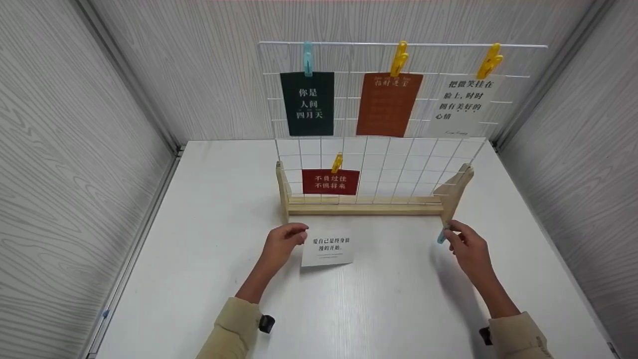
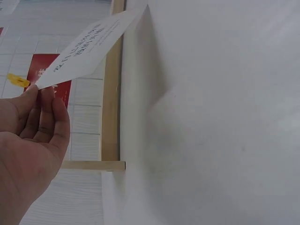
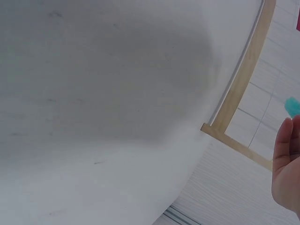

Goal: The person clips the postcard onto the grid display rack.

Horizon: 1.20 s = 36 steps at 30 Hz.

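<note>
My left hand [image 1: 282,244] pinches the upper left corner of a white card [image 1: 327,252] with dark printed writing. In the left wrist view that card [image 2: 89,49] is tilted, held above the white table. My right hand [image 1: 467,244] pinches a light blue clip [image 1: 441,234] in front of the stand's right foot; in the right wrist view only the tip of the clip [image 3: 292,107] shows past the fingers. Behind both hands stands a white wire grid [image 1: 389,169] on a wooden base [image 1: 366,209]. Low on the grid, a yellow clip [image 1: 337,162] holds a red card [image 1: 319,188].
Along the grid's upper part hang a dark green card [image 1: 309,127] under a blue clip [image 1: 308,59], an orange-brown card [image 1: 386,109] under a yellow clip [image 1: 399,59], and a white card [image 1: 458,117] under another yellow clip [image 1: 489,61]. Grey wood-grain panels [image 1: 75,124] enclose the white table [image 1: 199,214].
</note>
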Tool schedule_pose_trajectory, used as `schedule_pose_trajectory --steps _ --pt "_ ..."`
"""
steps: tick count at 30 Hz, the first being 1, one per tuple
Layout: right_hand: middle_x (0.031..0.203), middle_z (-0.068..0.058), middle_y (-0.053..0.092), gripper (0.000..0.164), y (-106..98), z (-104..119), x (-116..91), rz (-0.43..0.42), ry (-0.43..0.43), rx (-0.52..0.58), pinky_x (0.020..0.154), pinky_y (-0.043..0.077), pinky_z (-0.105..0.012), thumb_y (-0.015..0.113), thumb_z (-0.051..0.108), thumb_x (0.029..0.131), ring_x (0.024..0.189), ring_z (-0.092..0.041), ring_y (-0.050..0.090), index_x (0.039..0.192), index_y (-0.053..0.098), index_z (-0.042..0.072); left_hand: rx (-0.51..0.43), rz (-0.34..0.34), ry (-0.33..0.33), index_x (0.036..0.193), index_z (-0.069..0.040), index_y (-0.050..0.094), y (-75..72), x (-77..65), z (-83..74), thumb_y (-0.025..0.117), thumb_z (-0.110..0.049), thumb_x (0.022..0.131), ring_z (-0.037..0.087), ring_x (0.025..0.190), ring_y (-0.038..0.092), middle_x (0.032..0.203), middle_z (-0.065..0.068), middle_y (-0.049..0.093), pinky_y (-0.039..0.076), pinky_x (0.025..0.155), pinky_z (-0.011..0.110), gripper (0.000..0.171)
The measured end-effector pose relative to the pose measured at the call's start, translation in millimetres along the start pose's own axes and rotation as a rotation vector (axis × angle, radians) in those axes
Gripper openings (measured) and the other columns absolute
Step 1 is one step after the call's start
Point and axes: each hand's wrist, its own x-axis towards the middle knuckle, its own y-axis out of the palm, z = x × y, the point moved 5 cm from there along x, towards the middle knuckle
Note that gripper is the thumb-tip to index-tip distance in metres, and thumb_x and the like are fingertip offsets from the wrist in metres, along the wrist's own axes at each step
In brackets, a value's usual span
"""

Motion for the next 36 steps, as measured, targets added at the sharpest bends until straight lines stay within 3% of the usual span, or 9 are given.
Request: schedule_pose_trajectory --steps 11,18,26,31,36 --pt "0.108 -0.007 0.07 0.036 8 18 3 -0.006 -0.06 -0.021 0.057 0.048 -0.023 0.061 0.032 0.102 0.072 -0.013 0.061 0.128 0.064 0.008 -0.031 0.013 0.067 0.114 -0.006 0.07 27.8 13.5 -11.8 0.064 -0.013 0.099 0.019 0.092 0.065 0.099 0.006 0.069 0.052 0.094 0.055 0.018" --pt "0.089 -0.007 0.065 0.04 11 32 10 -0.005 -0.055 0.001 0.057 0.046 -0.025 0.058 0.037 0.103 0.07 -0.014 0.06 0.128 0.065 0.007 -0.034 0.005 0.122 0.111 -0.01 0.072 50.5 25.5 -24.4 0.065 -0.015 0.098 0.017 0.089 0.067 0.099 0.005 0.07 0.054 0.091 0.052 0.015" --pt "0.107 0.0 0.066 0.028 12 56 18 -0.071 -0.219 0.023 0.062 0.048 -0.018 0.063 0.022 0.101 0.076 -0.008 0.061 0.126 0.069 0.012 0.001 -0.002 0.206 0.111 -0.012 0.072 73.4 39.2 -41.8 0.064 -0.015 0.099 0.015 0.091 0.066 0.103 0.002 0.069 0.057 0.086 0.04 0.015" --pt "0.107 -0.002 0.066 0.028 13 64 22 -0.064 -0.22 0.031 0.062 0.049 -0.018 0.064 0.021 0.1 0.076 -0.007 0.064 0.127 0.068 0.013 0.02 -0.012 0.247 0.113 -0.008 0.073 83.4 46.7 -52.6 0.065 -0.016 0.099 0.013 0.091 0.066 0.105 0.0 0.068 0.056 0.082 0.029 0.018" --pt "0.117 -0.007 0.064 0.035 15 69 27 -0.05 -0.219 -0.019 0.063 0.047 -0.017 0.06 0.019 0.103 0.078 -0.007 0.06 0.137 0.06 0.012 0.035 -0.014 0.244 0.113 -0.011 0.073 90.2 53.8 -61.9 0.064 -0.017 0.1 0.012 0.092 0.065 0.108 -0.002 0.07 0.055 0.083 0.029 0.017"
